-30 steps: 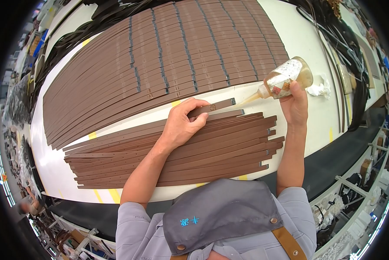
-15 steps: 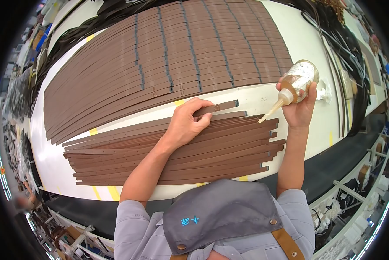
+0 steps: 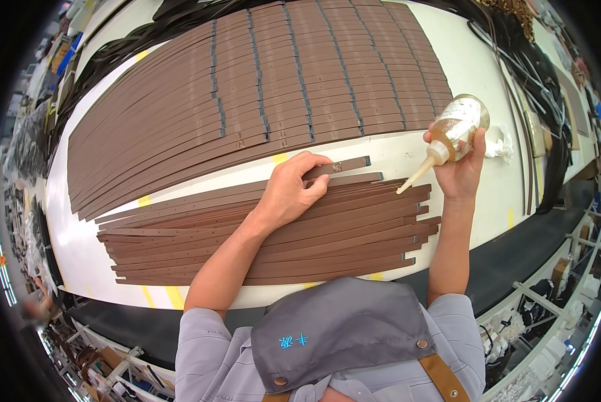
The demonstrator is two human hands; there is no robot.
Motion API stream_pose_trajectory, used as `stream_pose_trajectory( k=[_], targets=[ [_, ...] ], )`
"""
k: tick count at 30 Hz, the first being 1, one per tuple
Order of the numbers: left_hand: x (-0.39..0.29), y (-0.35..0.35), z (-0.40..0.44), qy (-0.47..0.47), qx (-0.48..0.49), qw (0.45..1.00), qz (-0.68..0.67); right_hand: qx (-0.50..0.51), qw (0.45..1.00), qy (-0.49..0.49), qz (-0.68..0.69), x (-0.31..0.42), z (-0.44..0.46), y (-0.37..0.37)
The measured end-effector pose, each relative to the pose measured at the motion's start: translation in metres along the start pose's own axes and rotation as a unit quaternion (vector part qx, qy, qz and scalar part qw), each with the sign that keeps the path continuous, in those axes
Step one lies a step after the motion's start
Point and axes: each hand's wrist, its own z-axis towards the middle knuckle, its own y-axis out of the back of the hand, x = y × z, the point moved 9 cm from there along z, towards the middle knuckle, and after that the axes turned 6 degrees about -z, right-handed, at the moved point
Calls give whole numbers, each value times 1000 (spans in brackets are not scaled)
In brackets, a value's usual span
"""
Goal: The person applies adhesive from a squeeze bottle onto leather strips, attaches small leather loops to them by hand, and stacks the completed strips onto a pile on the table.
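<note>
My left hand (image 3: 293,182) pinches a brown strip (image 3: 350,164) near its dark-tipped right end, between thumb and fingers. Just below it lies a loose pile of similar brown strips (image 3: 340,231), over which my left forearm reaches. My right hand (image 3: 460,167) grips a clear squeeze bottle (image 3: 460,127) with amber liquid and a white label. The bottle is tipped, its pale nozzle (image 3: 417,175) pointing down and left, the tip by the right ends of the pile. Whether the tip touches a strip I cannot tell.
Across the far side of the white table (image 3: 478,221) lies a broad sheet of overlapping brown strips (image 3: 300,80) with dark lines across it. Crumpled white tissue (image 3: 500,146) sits right of the bottle. Black strips (image 3: 531,87) hang along the right side. Shelving (image 3: 548,298) stands below the table edge.
My right hand and the bottle have shifted very slightly left, the nozzle tip a little lower. My left hand keeps its pinch on the strip, almost unmoved.
</note>
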Motion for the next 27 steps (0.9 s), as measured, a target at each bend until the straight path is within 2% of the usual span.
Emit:
stream_pose_trajectory(
  k=[27],
  targets=[
    [-2, -1, 0, -10, 2, 1000, 14, 12, 1000, -13, -3, -6, 1, -2]
  ],
)
